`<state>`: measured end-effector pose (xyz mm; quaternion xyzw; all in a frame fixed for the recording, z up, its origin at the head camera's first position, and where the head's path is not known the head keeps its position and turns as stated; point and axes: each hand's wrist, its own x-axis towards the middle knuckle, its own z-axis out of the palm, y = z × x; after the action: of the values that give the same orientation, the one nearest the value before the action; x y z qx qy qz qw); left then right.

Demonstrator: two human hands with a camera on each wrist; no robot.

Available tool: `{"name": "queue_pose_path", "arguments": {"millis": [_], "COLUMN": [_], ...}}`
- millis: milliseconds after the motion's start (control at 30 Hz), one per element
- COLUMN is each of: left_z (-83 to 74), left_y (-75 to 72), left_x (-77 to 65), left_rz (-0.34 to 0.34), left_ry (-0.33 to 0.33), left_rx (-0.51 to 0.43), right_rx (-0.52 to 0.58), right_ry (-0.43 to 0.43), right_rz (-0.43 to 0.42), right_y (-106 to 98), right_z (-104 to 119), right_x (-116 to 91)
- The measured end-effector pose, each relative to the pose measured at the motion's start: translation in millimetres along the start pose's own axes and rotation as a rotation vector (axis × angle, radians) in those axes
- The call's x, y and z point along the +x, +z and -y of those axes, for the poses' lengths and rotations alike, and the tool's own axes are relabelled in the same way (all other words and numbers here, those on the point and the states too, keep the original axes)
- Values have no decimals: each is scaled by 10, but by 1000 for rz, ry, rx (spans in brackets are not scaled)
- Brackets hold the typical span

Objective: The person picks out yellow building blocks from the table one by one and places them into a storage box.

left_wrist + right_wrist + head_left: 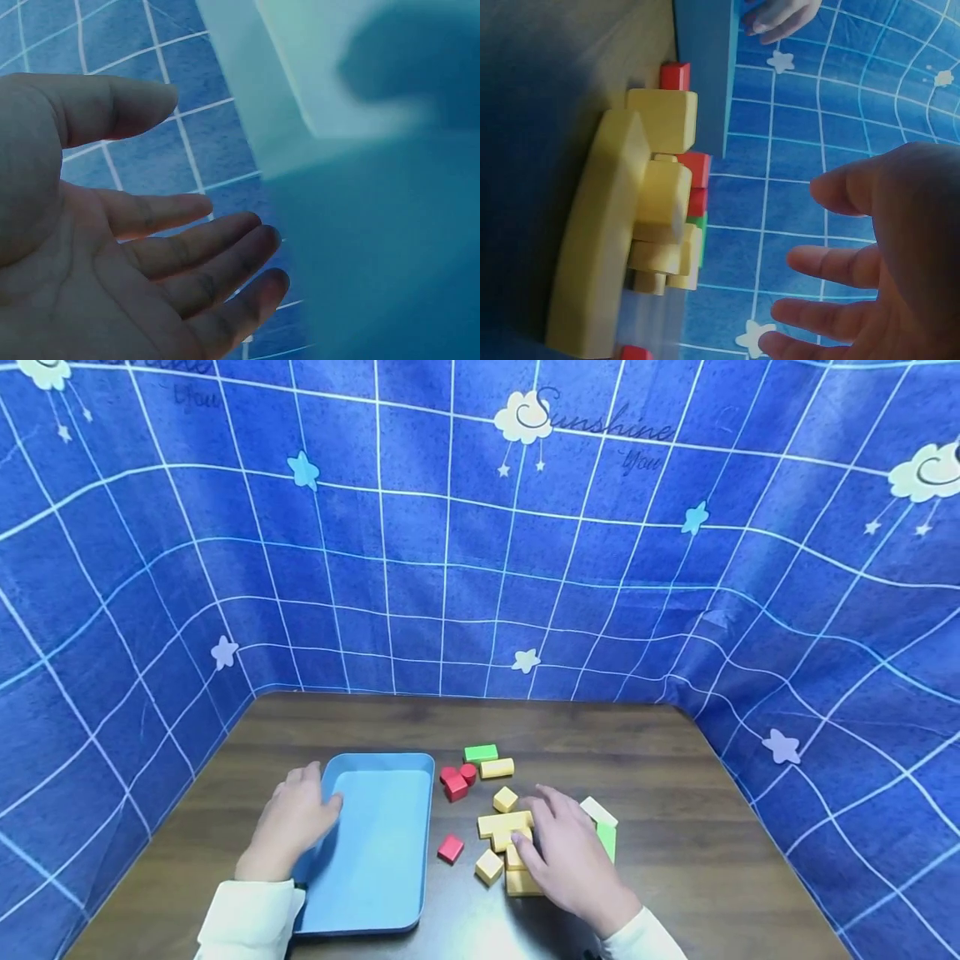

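My left hand [294,817] hovers over the left edge of a blue tray [378,843], its fingers apart and holding nothing. In the left wrist view the palm and relaxed fingers [184,296] show beside the tray wall. My right hand [573,856] is above a cluster of yellow wooden blocks, partly covering it in the head view. Nothing lies between its spread fingers [825,319] in the right wrist view. A long yellow block [592,247] and a yellow cube [490,867] belong to this cluster. Another yellow cube [506,799] sits behind it.
Between tray and cluster lies a red block [451,849]. Farther back are several red pieces [456,787], a yellow cylinder [497,768] and a green block [481,753]. Right of my right hand, a pale block [598,812] adjoins a green one [607,841]. Blue curtain [480,568] surrounds the wooden table [675,893].
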<state>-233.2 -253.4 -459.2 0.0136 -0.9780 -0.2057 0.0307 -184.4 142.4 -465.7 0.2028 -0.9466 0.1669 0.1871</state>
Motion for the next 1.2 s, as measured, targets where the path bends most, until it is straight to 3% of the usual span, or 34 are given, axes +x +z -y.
{"name": "queue_pose_path", "arguments": {"millis": [433,900,1200], "left_z": [118,60,-23], "left_y": [165,76,72], "left_x": [92,180,268], "left_rz": [72,106,110], "left_ry": [-67,-80,-92], "left_rx": [-12,-58,-23], "right_rx": [7,-2,13], "right_ry": [35,63,100], "right_rz": [52,68,105], "right_y": [150,253,355], "right_z": [-52,-105,-159], "right_x": [-44,21,109]}}
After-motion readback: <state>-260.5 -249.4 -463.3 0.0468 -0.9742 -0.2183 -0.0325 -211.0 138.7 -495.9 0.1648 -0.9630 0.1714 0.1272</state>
